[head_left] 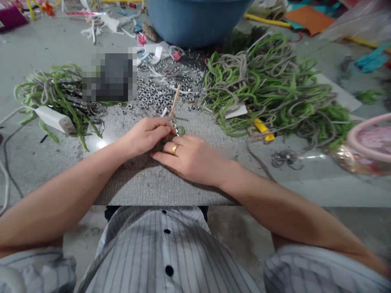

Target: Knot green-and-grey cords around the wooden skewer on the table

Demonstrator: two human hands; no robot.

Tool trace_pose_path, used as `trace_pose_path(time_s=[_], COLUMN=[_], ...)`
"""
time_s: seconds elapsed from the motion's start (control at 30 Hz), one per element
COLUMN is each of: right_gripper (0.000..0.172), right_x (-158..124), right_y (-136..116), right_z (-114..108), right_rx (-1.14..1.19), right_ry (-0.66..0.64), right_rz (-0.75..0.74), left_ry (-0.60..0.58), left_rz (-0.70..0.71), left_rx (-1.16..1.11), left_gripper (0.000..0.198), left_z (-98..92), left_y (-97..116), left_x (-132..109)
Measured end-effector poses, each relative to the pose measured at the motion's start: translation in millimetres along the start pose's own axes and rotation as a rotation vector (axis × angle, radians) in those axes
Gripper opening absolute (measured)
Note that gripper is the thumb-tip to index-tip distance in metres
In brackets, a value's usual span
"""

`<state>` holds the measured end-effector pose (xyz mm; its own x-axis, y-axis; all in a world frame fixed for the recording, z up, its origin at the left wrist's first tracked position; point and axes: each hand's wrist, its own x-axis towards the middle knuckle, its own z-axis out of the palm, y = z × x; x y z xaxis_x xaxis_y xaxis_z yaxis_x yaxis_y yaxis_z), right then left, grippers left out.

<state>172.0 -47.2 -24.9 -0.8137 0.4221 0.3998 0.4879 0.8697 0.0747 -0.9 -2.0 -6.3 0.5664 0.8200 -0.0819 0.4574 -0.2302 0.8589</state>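
Observation:
Both my hands meet at the middle of a grey textured board (143, 179). My left hand (146, 134) is curled, its fingertips pinching a small green cord piece (181, 131) with a metal nut on it. My right hand (189, 156), with a gold ring, presses closed against the same piece from the right. A thin wooden stick (175, 101) rises out from between the fingers and leans away from me. Which hand holds the stick is hidden.
Several small metal nuts (155, 95) lie scattered behind the hands. Green and grey cord piles sit at the right (269, 85) and at the left (55, 91). A blue basin (195, 20) stands at the back, a white adapter (55, 119) left, a pink-rimmed object (371, 140) right.

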Motion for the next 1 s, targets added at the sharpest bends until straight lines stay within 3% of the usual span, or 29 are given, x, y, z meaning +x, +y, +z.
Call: trace_pose_path(time_s=[0.17, 0.27, 0.4, 0.5, 0.6, 1.0], right_gripper=[0.032, 0.032, 0.022, 0.018, 0.019, 0.021], right_x=[4, 2, -4, -6, -6, -7], right_y=[-5, 1, 17, 27, 31, 33], right_z=[8, 5, -3, -6, -5, 2], right_rx=[-0.032, 0.039, 0.388, 0.617, 0.744, 0.855], right_ry=[-0.053, -0.001, 0.103, 0.078, 0.059, 0.077], right_rz=[-0.016, 0.013, 0.340, 0.601, 0.725, 0.784], left_ry=[0.002, -0.008, -0.022, 0.001, 0.028, 0.117], left_rz=[-0.035, -0.056, -0.036, 0.022, 0.080, 0.160], left_rx=[-0.042, -0.076, -0.068, -0.010, 0.042, 0.201], left_gripper=[0.023, 0.021, 0.018, 0.017, 0.014, 0.009], left_z=[1.0, 0.9, 0.3, 0.9, 2.9, 9.1], left_y=[1, 2, 2, 0, -3, -14], left_x=[0, 0, 0, 1, 2, 4])
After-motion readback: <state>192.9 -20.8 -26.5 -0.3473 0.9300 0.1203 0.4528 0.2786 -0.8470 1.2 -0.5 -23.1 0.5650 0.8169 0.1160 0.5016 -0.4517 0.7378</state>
